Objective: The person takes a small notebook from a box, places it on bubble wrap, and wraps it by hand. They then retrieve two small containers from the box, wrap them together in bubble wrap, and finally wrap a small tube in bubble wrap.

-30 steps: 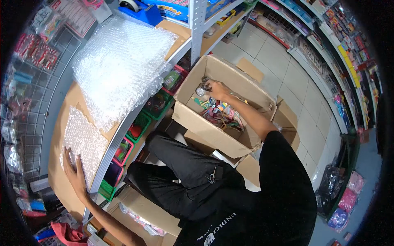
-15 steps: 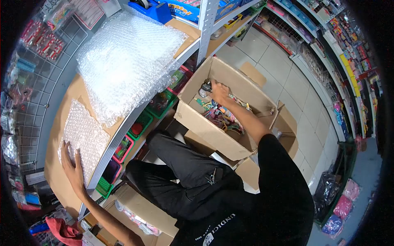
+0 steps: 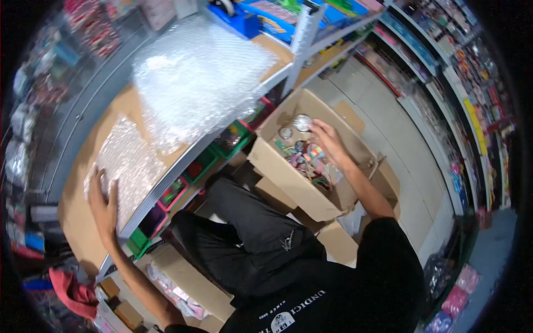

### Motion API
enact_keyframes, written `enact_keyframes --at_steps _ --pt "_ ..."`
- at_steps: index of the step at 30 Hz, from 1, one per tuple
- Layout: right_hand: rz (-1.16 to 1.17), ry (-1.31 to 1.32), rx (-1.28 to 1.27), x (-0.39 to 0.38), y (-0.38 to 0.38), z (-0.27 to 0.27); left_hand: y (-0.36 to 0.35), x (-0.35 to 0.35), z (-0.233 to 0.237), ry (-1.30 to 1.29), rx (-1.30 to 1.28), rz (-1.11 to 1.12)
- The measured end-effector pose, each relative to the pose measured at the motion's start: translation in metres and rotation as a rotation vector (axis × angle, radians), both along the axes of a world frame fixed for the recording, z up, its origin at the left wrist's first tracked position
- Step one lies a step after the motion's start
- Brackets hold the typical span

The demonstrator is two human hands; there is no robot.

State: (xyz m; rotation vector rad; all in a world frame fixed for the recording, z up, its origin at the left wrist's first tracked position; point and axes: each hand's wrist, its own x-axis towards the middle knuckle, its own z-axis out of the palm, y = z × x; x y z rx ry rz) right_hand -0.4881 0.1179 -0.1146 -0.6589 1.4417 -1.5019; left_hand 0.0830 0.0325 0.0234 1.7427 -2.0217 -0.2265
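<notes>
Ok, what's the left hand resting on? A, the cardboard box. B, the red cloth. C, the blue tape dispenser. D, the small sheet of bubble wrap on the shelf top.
D: the left hand lies flat on the edge of the small bubble wrap sheet on the wooden shelf top, while the right hand reaches into the cardboard box.

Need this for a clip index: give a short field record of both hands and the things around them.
place: shop aisle with stocked shelves
posture: seated, facing a shelf
left hand: flat, palm down, on the small wrap sheet
small wrap sheet: lies on the shelf board
right hand: inside the box, fingers by a silver disc; grip unclear
box contents: colourful small items
wrap pile: further along the same board
tape dispenser: blue, behind the pile
</notes>
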Motion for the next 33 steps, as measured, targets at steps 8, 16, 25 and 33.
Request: enact_keyframes --at_steps 8,16,25,33 --pt "0.595 0.202 -0.407 0.112 -0.035 0.143 0.020 0.024 0.021 0.129 -0.269 -0.008" --pt "1.002 0.790 -0.916 0.331 -0.125 0.182 0.038 0.045 -0.009 0.039 -0.242 -0.066" --pt "1.095 0.723 -0.890 0.371 -0.136 0.142 0.044 0.043 0.000 0.075 -0.239 -0.075" --pt "1.125 0.605 -0.703 0.377 -0.141 0.141 0.025 0.021 0.014 0.238 -0.197 -0.209"
